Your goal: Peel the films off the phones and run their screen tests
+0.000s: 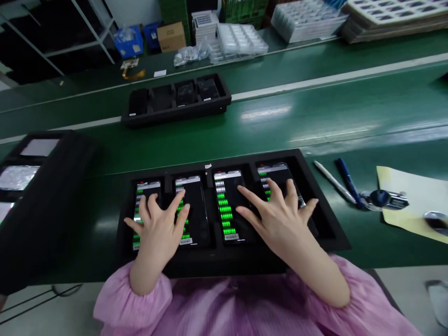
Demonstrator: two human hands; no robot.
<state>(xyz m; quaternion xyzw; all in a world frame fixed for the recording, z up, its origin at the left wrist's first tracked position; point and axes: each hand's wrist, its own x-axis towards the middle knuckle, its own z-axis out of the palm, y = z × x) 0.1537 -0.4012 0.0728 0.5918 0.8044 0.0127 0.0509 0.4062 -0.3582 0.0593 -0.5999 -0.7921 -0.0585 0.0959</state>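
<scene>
A black foam tray [212, 233] lies in front of me with several smartphones in its slots, their dark screens lit with green text. Spread over the two phones on the left is my left hand [157, 226]; its thumb and index finger are over the second phone [198, 210], the other fingers over the leftmost phone [149, 185]. My right hand [280, 217] is fanned out over the third phone [226, 205] and the rightmost phone [276, 169]. Both hands hold nothing. Whether each fingertip touches glass I cannot tell.
Another black tray [175, 112] with dark phones stands farther back on the green bench [280, 126]. A stacked black tray [66, 154] is at left. To the right lie a white pen [334, 181], a blue pen [348, 182] and yellowish paper [413, 200]. Clear plastic trays [241, 39] sit behind.
</scene>
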